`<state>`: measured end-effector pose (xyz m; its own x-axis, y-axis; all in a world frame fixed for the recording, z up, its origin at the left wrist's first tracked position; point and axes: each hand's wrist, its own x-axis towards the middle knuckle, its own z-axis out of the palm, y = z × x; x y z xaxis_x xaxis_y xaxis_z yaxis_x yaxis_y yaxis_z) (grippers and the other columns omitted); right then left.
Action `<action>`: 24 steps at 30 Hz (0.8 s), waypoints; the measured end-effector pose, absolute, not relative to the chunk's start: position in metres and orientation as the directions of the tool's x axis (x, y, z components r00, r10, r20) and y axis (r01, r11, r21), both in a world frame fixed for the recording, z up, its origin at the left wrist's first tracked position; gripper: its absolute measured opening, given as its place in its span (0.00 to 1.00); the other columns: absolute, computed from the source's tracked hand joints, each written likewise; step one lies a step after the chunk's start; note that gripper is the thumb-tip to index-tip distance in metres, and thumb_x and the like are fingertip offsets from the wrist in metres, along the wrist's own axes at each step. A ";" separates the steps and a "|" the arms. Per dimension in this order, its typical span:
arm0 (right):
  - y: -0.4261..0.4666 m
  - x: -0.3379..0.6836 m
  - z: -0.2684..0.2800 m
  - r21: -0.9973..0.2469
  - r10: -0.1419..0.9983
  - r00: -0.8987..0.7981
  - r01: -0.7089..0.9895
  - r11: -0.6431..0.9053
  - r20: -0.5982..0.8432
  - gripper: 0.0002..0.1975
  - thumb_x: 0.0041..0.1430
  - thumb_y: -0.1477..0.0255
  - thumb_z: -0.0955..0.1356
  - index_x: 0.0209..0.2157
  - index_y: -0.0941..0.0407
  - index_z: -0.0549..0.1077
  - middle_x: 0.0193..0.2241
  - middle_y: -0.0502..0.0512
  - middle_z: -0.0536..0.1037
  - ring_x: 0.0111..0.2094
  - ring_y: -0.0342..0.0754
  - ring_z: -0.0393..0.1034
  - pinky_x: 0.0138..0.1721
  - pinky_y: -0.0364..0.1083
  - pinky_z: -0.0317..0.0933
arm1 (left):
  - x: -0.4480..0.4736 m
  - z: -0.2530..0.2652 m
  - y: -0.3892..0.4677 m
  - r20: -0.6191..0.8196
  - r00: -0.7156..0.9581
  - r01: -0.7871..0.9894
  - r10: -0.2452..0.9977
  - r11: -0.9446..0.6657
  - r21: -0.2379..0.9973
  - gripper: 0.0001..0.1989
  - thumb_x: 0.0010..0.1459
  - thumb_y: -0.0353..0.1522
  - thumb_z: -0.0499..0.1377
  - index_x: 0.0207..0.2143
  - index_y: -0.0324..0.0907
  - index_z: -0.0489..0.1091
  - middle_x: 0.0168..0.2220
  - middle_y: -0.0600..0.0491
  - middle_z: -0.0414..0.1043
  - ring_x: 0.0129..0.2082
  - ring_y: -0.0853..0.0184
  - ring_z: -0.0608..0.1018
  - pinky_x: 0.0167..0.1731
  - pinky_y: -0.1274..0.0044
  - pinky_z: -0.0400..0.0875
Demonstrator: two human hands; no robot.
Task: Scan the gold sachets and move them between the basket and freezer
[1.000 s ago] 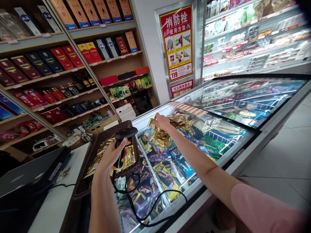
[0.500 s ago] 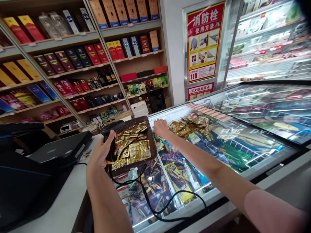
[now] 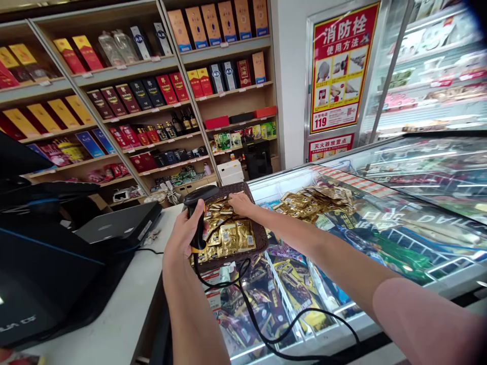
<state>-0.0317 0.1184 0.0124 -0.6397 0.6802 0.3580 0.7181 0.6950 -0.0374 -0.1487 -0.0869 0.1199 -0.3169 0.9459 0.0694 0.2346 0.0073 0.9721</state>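
My left hand [image 3: 186, 228] is wrapped round the handle of a black barcode scanner [image 3: 198, 218], held over the left side of a dark brown woven basket [image 3: 261, 235]. Gold foil packets [image 3: 228, 237] fill the basket, which rests on the glass-topped freezer. At the basket's far side, my right hand [image 3: 241, 204] reaches in with curled fingers down against the packets. Its fingertips are partly hidden, so what they hold cannot be made out. To the right, a loose pile of similar gold packets [image 3: 315, 201] lies on the freezer glass.
The scanner's black cable [image 3: 262, 329] loops across the freezer [image 3: 243, 352] in front. On the left, a counter [image 3: 117, 309] carries a closed laptop [image 3: 117, 223] and a dark monitor-like device [image 3: 41, 268]. Shelves of boxed goods [image 3: 152, 91] stand behind.
My right hand has moved left from over the freezer, between pile and basket, into the basket. The left hand still holds the scanner. The whole view has shifted, with the scene sitting further right.
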 end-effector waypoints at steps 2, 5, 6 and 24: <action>0.112 -0.013 0.018 -0.188 0.721 -0.562 0.720 0.668 0.406 0.15 0.62 0.82 0.61 0.45 0.60 0.74 0.44 0.63 0.75 0.45 0.52 0.70 0.46 0.47 0.61 | -0.147 0.119 -0.085 0.082 -0.306 0.241 0.949 -0.006 0.970 0.29 0.46 0.59 0.62 0.32 0.43 0.67 0.16 0.57 0.67 0.16 0.72 0.67 0.16 0.82 0.57; 0.100 0.028 0.026 -0.375 0.721 -0.471 0.633 0.677 0.508 0.10 0.65 0.76 0.61 0.44 0.60 0.72 0.42 0.60 0.76 0.43 0.48 0.71 0.45 0.44 0.61 | -0.144 0.119 -0.082 0.065 -0.282 0.237 0.957 0.003 0.972 0.28 0.46 0.58 0.62 0.32 0.43 0.66 0.16 0.57 0.66 0.16 0.71 0.68 0.16 0.82 0.57; 0.096 0.044 0.028 -0.426 0.713 -0.451 0.585 0.690 0.537 0.09 0.65 0.72 0.63 0.44 0.60 0.71 0.42 0.59 0.76 0.42 0.47 0.71 0.44 0.43 0.61 | -0.143 0.119 -0.080 0.054 -0.273 0.231 0.961 0.011 0.973 0.28 0.46 0.58 0.62 0.32 0.43 0.66 0.16 0.57 0.67 0.16 0.71 0.68 0.16 0.82 0.57; 0.101 0.179 0.058 -0.681 0.793 0.084 0.572 0.458 0.604 0.10 0.63 0.70 0.65 0.42 0.60 0.74 0.58 0.64 0.63 0.46 0.48 0.69 0.49 0.45 0.61 | -0.086 0.120 -0.066 -0.023 -0.148 0.426 0.989 0.085 0.901 0.28 0.45 0.58 0.62 0.33 0.45 0.66 0.18 0.57 0.68 0.16 0.67 0.69 0.16 0.78 0.58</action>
